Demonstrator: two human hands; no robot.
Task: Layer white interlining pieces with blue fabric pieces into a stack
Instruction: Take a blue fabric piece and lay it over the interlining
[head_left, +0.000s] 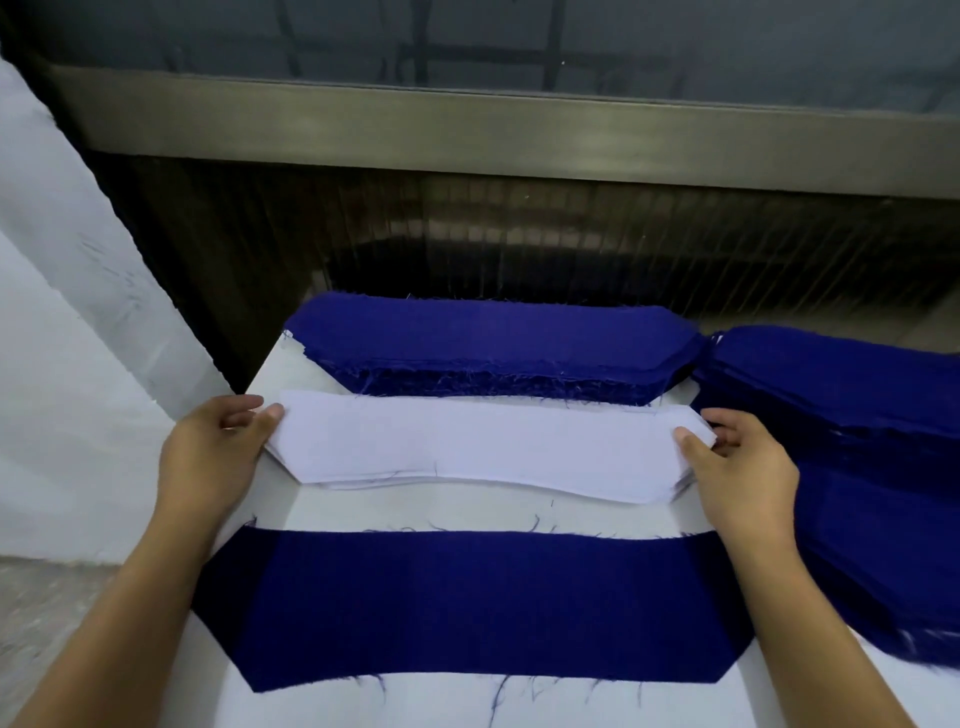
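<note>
My worry is that I lift more than one layer. My left hand pinches the 9 o'clock end of the white interlining pile, thumb on top and fingers curled at the edge. My right hand pinches the 3 o'clock end the same way. I cannot tell how many sheets sit between thumb and fingers. The sheets look thin, smooth and papery, and their edges fan out a little at both ends, so two could cling together and come away as one, which would spoil the alternating order. A single sheet held only by its ends may also sag in the middle and land askew on the single blue piece, which lies flat at 6 o'clock, just beside the pile and apart from it. Both have the same shape, a long band with slanted corners, and the interlining's near edge curves gently, so a skewed lay would show blue at one end. The blue cloth is woven and matte, with loose threads fraying off its long edges. These could catch on the white or get trapped between layers. At 12 o'clock a thick blue stack touches the pile's far edge and a careless lift might drag it. A looser blue heap slumps at 3 o'clock on the white bench.
</note>
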